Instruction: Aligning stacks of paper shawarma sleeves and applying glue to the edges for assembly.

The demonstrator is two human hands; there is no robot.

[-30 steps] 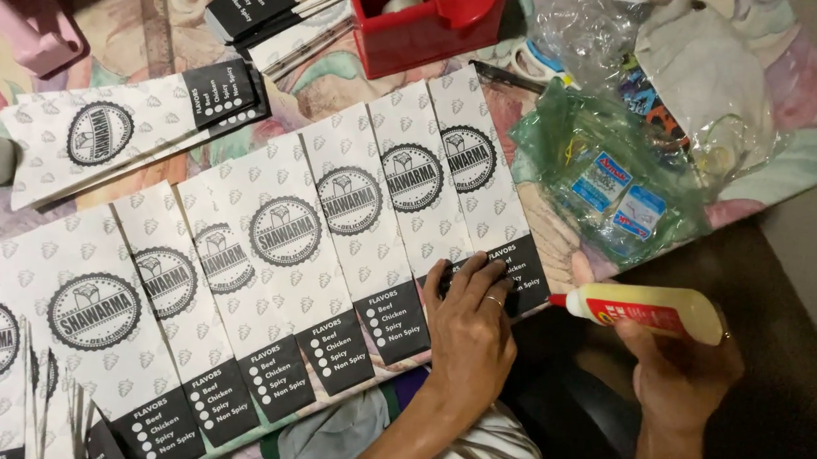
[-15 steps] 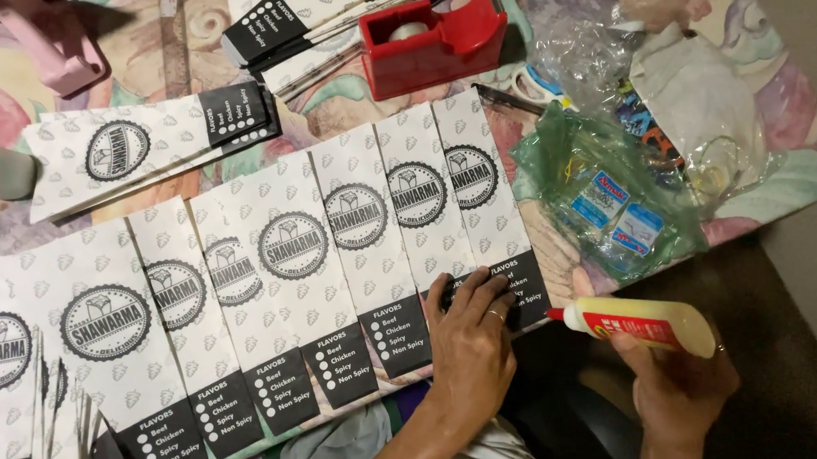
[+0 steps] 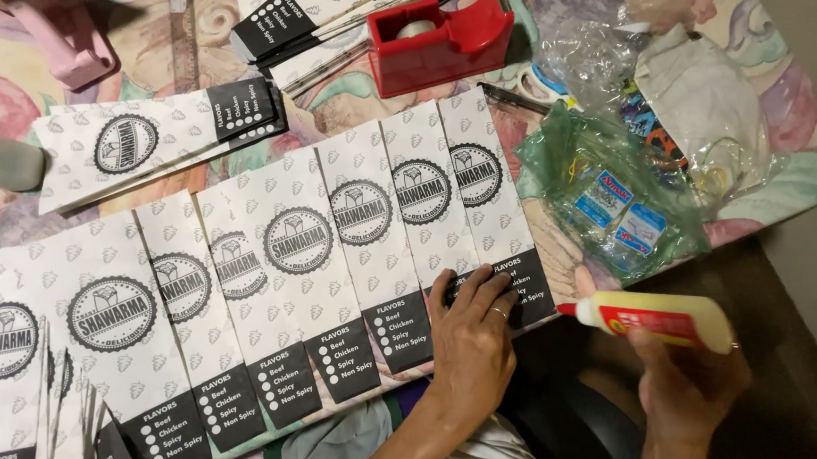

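The left hand (image 3: 470, 342) lies flat, fingers spread, pressing down on the black lower end of the rightmost paper bag (image 3: 482, 201) in a fanned row of printed paper bags (image 3: 264, 277) on the counter (image 3: 790, 177); its grip is open, holding nothing, only pinning the paper. The right hand (image 3: 687, 384) has its grip closed around a pale yellow glue bottle (image 3: 653, 320) with a red label and red nozzle, held sideways just off the counter's edge, the nozzle pointing toward the pressed bag and near it but not touching.

The bags look thin, light and limp; they would likely slide or crease easily, so a flat palm on the end seems the sound way to hold one. The bottle appears soft-walled and light, best taken round its middle.

Behind the row sit a red tape dispenser (image 3: 444, 38), a separate stack of bags (image 3: 149, 143) lying crosswise, and a crumpled green plastic bag (image 3: 619, 190) with small blue-and-white packets inside. A pink object (image 3: 39, 13) rests at the far left corner.
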